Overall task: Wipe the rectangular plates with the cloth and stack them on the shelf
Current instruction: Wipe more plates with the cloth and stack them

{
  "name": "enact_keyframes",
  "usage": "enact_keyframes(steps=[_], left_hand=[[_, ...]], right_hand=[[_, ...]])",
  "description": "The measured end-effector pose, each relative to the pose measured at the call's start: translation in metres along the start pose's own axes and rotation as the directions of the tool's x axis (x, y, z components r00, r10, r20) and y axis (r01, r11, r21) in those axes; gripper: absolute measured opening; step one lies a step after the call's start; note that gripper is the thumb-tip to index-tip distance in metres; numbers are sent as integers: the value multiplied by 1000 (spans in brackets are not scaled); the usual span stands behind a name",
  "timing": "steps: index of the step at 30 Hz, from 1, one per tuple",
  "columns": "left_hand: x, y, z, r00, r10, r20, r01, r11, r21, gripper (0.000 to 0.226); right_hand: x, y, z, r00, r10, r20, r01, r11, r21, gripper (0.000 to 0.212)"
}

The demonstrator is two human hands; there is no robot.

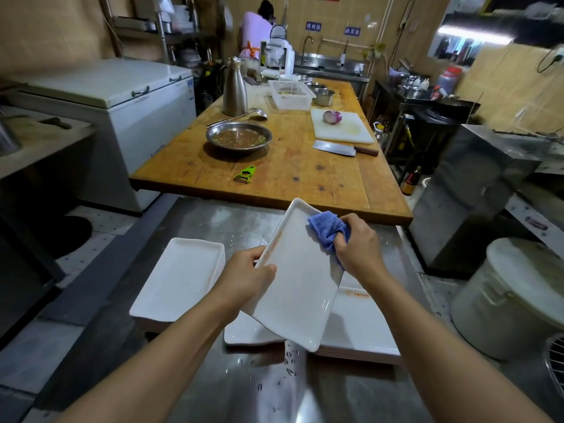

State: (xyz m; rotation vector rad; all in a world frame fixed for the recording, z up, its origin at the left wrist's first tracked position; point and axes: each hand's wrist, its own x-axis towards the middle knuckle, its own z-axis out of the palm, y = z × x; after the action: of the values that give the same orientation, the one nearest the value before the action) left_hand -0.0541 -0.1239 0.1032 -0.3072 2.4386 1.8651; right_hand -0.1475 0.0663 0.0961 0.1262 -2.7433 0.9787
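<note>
Left hand (244,277) grips one white rectangular plate (300,288) by its long left edge, thumb on the inner face, fingers curled behind. The plate is tilted and lifted off the steel counter (213,227), centre of frame. An orange-brown smear runs along its left rim.

Right hand (357,247) is closed around one bunched blue cloth (326,230), which is pressed against the plate's upper right area.

Two plate stacks sit on the counter: one stack (180,279) at left of centre, well apart from the held plate; a second stack (360,325) under and right of the held plate, its top plate carrying orange print. Plate count per stack cannot be told. Water drops show on the counter, lower centre.

Wooden table (305,175), upper centre: one metal pan (238,138) with brown liquid, one ladle (241,116), one green peeler (245,174), one cleaver (345,148), one white cutting board (345,129) with one half red onion (332,116), one metal jug (234,87), one white basket (291,94).

One person (256,29) stands at top centre, back turned.
</note>
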Motion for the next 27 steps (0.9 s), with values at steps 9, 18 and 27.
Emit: enact_keyframes(steps=[9, 18, 27], left_hand=[[10, -4, 32, 980, -82, -180, 33, 965, -261, 23], [32, -8, 48, 908, -153, -390, -56, 878, -475, 24], [62, 2, 5, 953, -194, -234, 96, 923, -373, 30]], right_hand=[[-29, -13, 9, 951, 300, -71, -272, 924, 270, 31], [-62, -8, 13, 942, 336, -10, -321, 909, 267, 15], [-41, 21, -37, 977, 169, 126, -190, 966, 177, 17]])
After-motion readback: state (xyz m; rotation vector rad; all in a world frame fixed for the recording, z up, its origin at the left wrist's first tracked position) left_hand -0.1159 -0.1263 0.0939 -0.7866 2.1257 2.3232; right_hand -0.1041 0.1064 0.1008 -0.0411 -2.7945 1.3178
